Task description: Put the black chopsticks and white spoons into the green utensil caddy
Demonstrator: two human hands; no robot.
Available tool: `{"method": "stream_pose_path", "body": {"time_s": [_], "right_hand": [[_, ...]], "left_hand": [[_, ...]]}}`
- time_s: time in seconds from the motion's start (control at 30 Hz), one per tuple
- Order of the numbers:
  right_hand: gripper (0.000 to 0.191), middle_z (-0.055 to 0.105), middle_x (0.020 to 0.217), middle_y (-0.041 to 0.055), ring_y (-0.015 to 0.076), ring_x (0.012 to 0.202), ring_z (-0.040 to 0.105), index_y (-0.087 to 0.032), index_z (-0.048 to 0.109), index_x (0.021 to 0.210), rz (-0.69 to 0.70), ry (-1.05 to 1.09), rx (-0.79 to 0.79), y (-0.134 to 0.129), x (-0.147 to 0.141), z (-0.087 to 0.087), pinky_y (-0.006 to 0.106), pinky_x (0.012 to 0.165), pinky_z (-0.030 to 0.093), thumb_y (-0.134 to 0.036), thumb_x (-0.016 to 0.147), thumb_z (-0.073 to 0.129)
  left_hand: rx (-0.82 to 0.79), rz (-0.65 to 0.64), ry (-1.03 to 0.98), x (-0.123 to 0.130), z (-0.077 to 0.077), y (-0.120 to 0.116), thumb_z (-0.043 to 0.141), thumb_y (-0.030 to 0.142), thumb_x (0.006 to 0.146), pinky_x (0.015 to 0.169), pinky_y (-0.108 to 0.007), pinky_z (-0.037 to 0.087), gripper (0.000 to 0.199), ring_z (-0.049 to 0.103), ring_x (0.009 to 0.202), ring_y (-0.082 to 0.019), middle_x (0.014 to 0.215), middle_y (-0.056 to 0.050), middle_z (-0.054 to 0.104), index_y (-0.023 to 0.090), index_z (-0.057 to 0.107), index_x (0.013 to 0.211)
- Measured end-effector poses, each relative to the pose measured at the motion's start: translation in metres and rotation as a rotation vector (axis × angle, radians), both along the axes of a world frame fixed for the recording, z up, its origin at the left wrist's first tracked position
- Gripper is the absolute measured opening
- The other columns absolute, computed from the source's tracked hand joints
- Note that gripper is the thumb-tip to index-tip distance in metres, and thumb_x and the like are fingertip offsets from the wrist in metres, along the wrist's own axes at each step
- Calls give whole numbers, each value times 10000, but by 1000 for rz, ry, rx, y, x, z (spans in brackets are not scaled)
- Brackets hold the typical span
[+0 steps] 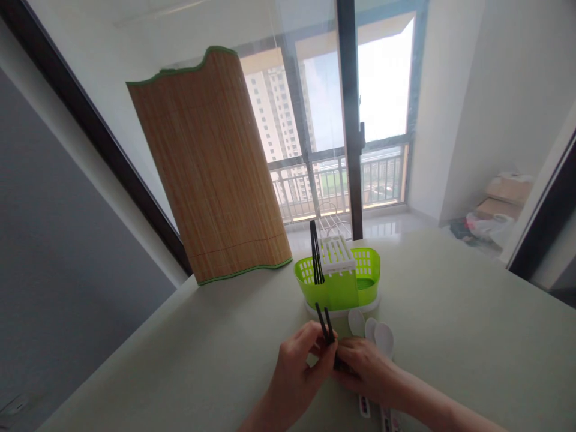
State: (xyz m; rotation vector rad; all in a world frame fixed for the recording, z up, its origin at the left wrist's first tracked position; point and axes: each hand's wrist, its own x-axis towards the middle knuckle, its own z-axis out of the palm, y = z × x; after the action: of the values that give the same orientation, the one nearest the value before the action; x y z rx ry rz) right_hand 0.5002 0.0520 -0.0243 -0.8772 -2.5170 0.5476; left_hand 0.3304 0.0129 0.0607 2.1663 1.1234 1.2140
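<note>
A pair of black chopsticks (324, 324) stands up, slightly spread, between the closed fingers of my left hand (299, 363). My right hand (366, 367) is closed around their lower part, touching my left fingertips; its grip is partly hidden. Under and beyond my right hand lie white spoons (384, 339), their patterned handles (364, 407) showing below the wrist. Just past both hands sits a bright green cutlery holder (342, 293) with a white slotted top (336, 255). More black chopsticks (317, 258) lean upright in its left compartment.
A bamboo mat (220, 174) with green edging stands upright at the table's back left. Behind the pale table (459, 312) are glass panes with a dark frame (350, 120). Boxes and bags (497, 210) lie on the floor beyond, at right.
</note>
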Motion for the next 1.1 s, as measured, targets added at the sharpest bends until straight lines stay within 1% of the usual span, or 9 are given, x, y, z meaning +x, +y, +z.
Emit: {"method": "stream_pose_path", "body": {"time_s": [0.13, 0.3, 0.47, 0.57, 0.63, 0.77, 0.9, 1.0, 1.1], "right_hand": [[61, 635, 776, 35, 196, 723, 585, -198, 557, 799, -23, 4, 36, 2, 0, 0, 271, 652, 367, -246, 835, 544], [24, 617, 760, 24, 183, 700, 564, -201, 525, 778, -50, 7, 59, 2, -1, 0, 267, 641, 354, -178, 782, 523], [86, 636, 819, 49, 204, 760, 581, -188, 565, 844, -63, -6, 50, -2, -2, 2, 279, 676, 371, -170, 797, 495], [145, 650, 892, 67, 219, 831, 589, -182, 593, 910, -61, -10, 48, -4, -1, 4, 297, 729, 381, -169, 839, 467], [161, 652, 921, 73, 226, 867, 585, -181, 600, 932, -49, -17, 48, -4, 0, 5, 310, 765, 380, -171, 862, 456], [150, 654, 935, 69, 231, 897, 573, -185, 600, 936, -17, -43, 62, -3, 1, 8, 335, 814, 364, -182, 886, 459], [165, 650, 960, 60, 234, 903, 563, -195, 593, 985, -13, -65, 78, -2, 2, 11, 349, 814, 355, -182, 878, 469], [140, 647, 962, 65, 241, 903, 559, -192, 598, 944, -21, -90, 80, -1, 1, 12, 361, 812, 352, -189, 861, 485], [168, 637, 920, 61, 244, 889, 553, -188, 606, 963, -43, -68, 69, 2, 3, 12, 364, 811, 352, -197, 807, 543]], "left_hand": [[-49, 45, -38, -1, -2, 1, 521, 139, 850, 619, -176, 532, 100, 621, 666, -93, 776, 17, 631, 199, 580, 903], [-103, 92, -79, 0, -3, 1, 509, 150, 848, 623, -190, 529, 138, 614, 673, -101, 798, 9, 634, 204, 596, 940], [-276, 29, -145, 0, 2, 3, 593, 245, 844, 578, -185, 517, 83, 612, 619, -95, 779, 3, 639, 189, 626, 896], [-401, -38, -208, -3, 3, 7, 675, 277, 797, 549, -174, 496, 122, 609, 578, -92, 700, 21, 627, 181, 632, 859], [-439, -74, -226, -7, 3, 10, 710, 278, 771, 555, -174, 490, 137, 615, 585, -97, 674, 24, 623, 177, 645, 835], [-418, -129, -172, -11, 9, 11, 738, 280, 748, 590, -183, 487, 135, 629, 657, -117, 741, -10, 651, 167, 705, 814], [-359, -164, -91, -11, 14, 10, 734, 305, 753, 582, -196, 488, 148, 628, 654, -130, 770, -40, 683, 176, 754, 825], [-235, -81, -64, -12, 19, 11, 724, 313, 764, 589, -205, 506, 131, 635, 632, -131, 745, -32, 707, 195, 757, 809], [-81, 61, -91, -19, 35, 18, 726, 305, 760, 591, -200, 517, 104, 641, 614, -122, 717, -5, 715, 210, 751, 794]]}}
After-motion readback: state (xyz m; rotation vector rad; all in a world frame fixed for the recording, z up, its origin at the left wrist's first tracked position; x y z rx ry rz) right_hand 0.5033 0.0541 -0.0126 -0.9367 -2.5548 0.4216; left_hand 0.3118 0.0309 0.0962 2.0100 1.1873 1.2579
